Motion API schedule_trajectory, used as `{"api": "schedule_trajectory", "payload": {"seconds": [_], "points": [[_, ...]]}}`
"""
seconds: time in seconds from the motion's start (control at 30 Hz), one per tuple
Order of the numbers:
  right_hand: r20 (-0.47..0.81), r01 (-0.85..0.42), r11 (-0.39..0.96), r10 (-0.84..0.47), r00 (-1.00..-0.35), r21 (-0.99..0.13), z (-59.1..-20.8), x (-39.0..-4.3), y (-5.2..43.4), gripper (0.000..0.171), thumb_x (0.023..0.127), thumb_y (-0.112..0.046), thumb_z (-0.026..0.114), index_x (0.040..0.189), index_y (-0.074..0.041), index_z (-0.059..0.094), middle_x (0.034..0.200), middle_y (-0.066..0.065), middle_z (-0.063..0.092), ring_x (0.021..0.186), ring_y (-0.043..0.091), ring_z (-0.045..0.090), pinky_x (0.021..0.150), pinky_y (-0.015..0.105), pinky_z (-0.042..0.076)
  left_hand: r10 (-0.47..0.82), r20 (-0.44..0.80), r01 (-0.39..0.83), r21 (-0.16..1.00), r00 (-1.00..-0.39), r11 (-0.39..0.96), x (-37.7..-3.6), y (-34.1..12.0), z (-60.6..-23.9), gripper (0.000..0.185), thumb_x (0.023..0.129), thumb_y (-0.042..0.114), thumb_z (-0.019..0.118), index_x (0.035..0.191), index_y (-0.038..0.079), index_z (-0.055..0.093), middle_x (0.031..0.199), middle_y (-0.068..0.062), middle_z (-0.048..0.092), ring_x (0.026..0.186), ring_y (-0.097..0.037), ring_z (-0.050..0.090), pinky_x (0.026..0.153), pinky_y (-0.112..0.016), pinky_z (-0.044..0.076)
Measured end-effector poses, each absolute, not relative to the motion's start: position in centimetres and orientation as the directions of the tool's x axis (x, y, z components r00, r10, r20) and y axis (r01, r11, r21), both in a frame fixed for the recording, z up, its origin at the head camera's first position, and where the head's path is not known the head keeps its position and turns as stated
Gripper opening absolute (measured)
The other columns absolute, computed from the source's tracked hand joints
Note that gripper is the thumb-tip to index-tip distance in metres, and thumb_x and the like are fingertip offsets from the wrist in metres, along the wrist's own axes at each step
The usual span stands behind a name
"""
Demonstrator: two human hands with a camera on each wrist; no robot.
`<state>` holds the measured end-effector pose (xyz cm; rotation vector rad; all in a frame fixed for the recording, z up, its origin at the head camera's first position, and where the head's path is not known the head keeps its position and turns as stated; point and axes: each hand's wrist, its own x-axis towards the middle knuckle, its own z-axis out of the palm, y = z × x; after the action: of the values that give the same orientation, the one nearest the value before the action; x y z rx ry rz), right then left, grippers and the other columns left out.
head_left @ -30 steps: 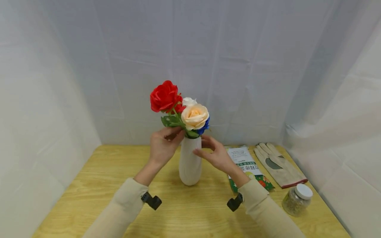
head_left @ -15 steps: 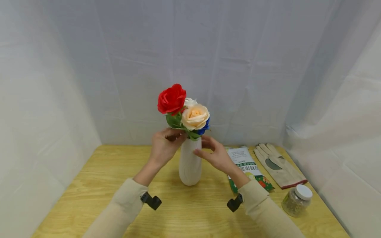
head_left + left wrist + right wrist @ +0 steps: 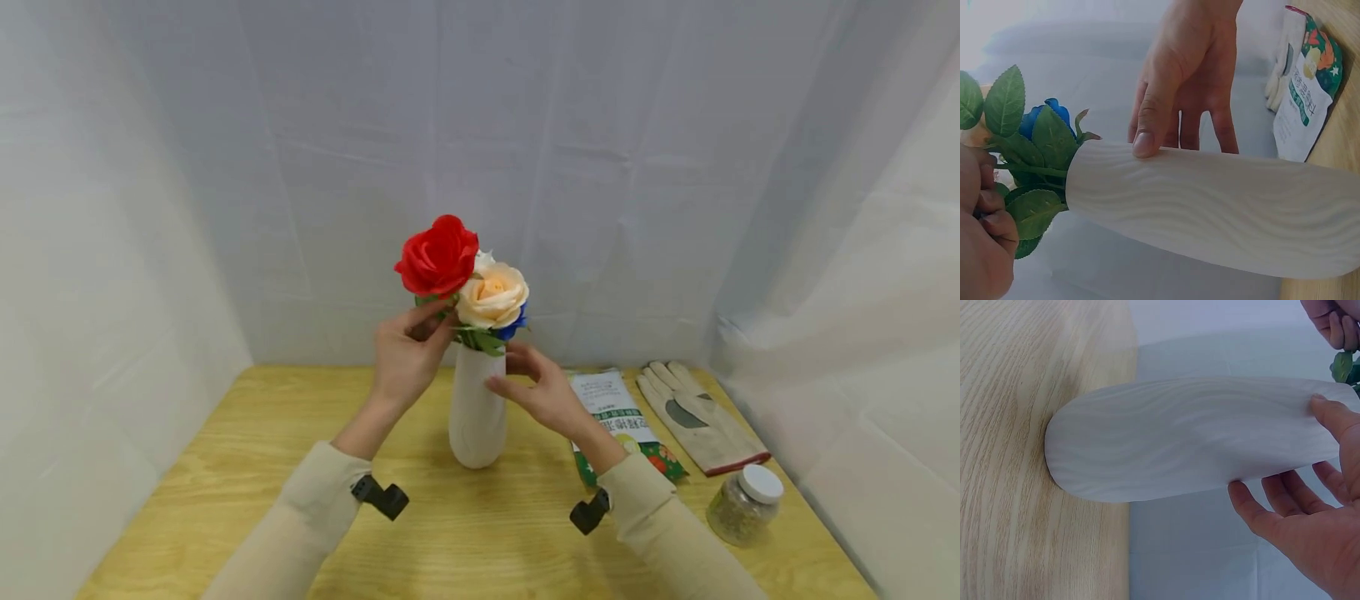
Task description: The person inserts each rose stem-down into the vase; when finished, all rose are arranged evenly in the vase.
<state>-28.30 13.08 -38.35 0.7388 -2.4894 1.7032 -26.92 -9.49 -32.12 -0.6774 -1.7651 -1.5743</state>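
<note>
A white vase (image 3: 477,408) with a wavy relief stands upright on the table, holding artificial roses and green leaves. My left hand (image 3: 408,354) pinches the stem of the large red rose (image 3: 437,257), just under its bloom and above the vase's mouth. Beside that bloom sit a cream rose (image 3: 497,296), a white rose (image 3: 483,259) and a blue rose (image 3: 513,323), the last two partly hidden. On the vase's right side, my right hand (image 3: 547,392) holds the upper part, its thumb (image 3: 1332,415) on the near face and its fingers around the side.
To the right lie a printed green-and-white packet (image 3: 611,408) and a pair of beige work gloves (image 3: 693,417) with red cuffs. A clear jar (image 3: 742,508) with a white lid stands near the table's right edge. White cloth (image 3: 337,167) hangs around the table.
The red rose has shifted right and slightly down, close to the cream rose. My left fingers are now a little higher on its stem. The right hand stays on the vase.
</note>
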Motion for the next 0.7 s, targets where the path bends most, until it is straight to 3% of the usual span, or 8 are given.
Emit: {"api": "schedule_trajectory", "payload": {"seconds": [0.3, 0.5, 0.7], "points": [[0.276, -0.385, 0.29, -0.353, -0.894, -0.876, -38.4, -28.5, 13.2, 0.063, 0.099, -0.031, 0.077, 0.155, -0.028, 0.049, 0.145, 0.006, 0.065, 0.134, 0.028, 0.061, 0.109, 0.053, 0.054, 0.013, 0.838, 0.812, 0.524, -0.546, 0.257, -27.6, -9.6, -32.2, 0.019, 0.089, -0.01, 0.07, 0.106, -0.009, 0.079, 0.062, -0.019, 0.067, 0.051, 0.0, 0.048, 0.048, -0.013, 0.039], [0.27, -0.375, 0.3, -0.339, -0.901, -0.877, -38.3, -28.5, 13.1, 0.063, 0.098, -0.03, 0.077, 0.155, -0.023, 0.05, 0.15, 0.011, 0.061, 0.136, 0.031, 0.06, 0.108, 0.053, 0.055, 0.094, 0.866, 0.842, 0.445, -0.492, 0.305, -27.8, -9.5, -32.8, 0.011, 0.091, -0.008, 0.07, 0.096, -0.005, 0.08, 0.057, -0.011, 0.063, 0.049, -0.005, 0.045, 0.048, -0.018, 0.038], [0.226, -0.328, 0.329, -0.311, -0.923, -0.885, -38.3, -28.2, 12.9, 0.075, 0.097, -0.036, 0.078, 0.16, -0.017, 0.043, 0.159, 0.016, 0.051, 0.143, 0.037, 0.054, 0.112, 0.056, 0.051, 0.118, 0.85, 0.831, 0.458, -0.513, 0.316, -27.6, -9.2, -33.7, 0.013, 0.091, -0.008, 0.072, 0.098, -0.001, 0.082, 0.055, -0.008, 0.062, 0.048, -0.004, 0.046, 0.047, -0.019, 0.038]]}}
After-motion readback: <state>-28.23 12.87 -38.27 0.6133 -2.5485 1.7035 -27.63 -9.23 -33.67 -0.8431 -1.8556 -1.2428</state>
